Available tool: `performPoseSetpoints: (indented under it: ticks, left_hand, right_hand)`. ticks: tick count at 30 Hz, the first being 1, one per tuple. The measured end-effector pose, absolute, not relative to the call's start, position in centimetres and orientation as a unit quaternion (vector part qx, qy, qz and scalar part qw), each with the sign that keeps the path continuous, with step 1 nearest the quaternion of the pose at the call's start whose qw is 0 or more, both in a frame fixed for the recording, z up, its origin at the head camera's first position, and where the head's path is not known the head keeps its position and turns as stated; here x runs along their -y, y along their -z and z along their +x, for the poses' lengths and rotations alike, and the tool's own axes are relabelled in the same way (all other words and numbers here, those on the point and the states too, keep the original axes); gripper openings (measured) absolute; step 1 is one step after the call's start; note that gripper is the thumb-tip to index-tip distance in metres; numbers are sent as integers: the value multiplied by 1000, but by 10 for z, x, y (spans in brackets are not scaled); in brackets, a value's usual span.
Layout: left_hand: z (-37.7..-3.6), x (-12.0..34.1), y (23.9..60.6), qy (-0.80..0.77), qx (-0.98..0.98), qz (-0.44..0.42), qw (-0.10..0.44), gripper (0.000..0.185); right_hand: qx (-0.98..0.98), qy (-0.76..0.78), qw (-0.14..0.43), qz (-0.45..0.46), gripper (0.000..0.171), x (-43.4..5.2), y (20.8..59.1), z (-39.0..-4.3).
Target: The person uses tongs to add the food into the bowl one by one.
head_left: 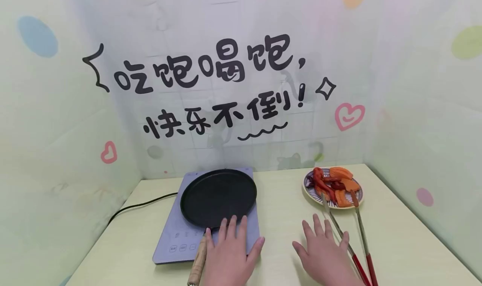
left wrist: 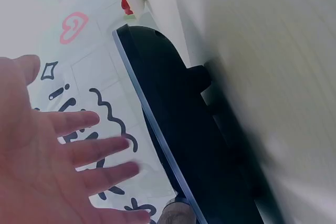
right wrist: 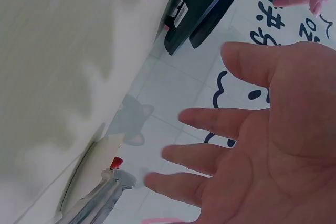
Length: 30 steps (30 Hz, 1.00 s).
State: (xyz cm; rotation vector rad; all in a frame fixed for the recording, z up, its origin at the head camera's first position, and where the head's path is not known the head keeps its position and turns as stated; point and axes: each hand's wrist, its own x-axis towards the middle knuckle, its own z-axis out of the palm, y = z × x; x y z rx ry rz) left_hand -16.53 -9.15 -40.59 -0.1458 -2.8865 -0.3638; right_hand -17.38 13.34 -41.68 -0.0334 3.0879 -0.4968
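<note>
A black round pan [head_left: 218,197] with a wooden handle [head_left: 197,266] sits on a grey induction cooker [head_left: 177,236]. My left hand [head_left: 230,252] hovers flat over the cooker's front right corner, fingers straight, holding nothing; its spread fingers [left wrist: 79,150] show in the left wrist view beside the cooker [left wrist: 189,145]. My right hand [head_left: 324,252] is spread flat over the table, empty, just left of metal tongs [head_left: 354,240] with red grips. The tongs' tips rest on a plate [head_left: 309,192] of orange and red food pieces [head_left: 335,185].
A black power cord [head_left: 139,205] runs left from the cooker. A printed splash screen [head_left: 241,81] walls the pale green table [head_left: 286,210] at the back and both sides.
</note>
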Motion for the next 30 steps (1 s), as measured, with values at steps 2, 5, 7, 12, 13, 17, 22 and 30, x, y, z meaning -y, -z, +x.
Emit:
performPoseSetpoints:
  ticks: [2,5,7,12,13,17,22,30]
  left_hand:
    - [-165,92,403,120,984,-51,120,75]
    - [-165,96,400,116,982,-51,144,54]
    - [-165,100,399,112,980,-44,157,46]
    - [-165,116,395,112,980,-4,166,39]
    - [-165,120,394,112,980,6,166,40]
    - [-162,137,393,115,979,45,163,41]
    - [-157,155,395,120,978,72,153,43]
    - [-156,164,401,143,982,86,88,50]
  right_hand:
    - [-988,156,19,-13,69,-136,416,-175]
    - [-989,146,24,-14,59,-140,414,-176]
    - [-990,138,21,-13,53,-144,413,-176]
    - [-992,124,21,4,51,-162,406,-175]
    - [-992,122,24,8,51,-167,405,-175]
    - [-991,120,45,25,52,-188,404,-174]
    - [-989,129,62,45,57,-212,410,-172]
    - [-981,143,106,80,59,-237,426,-171]
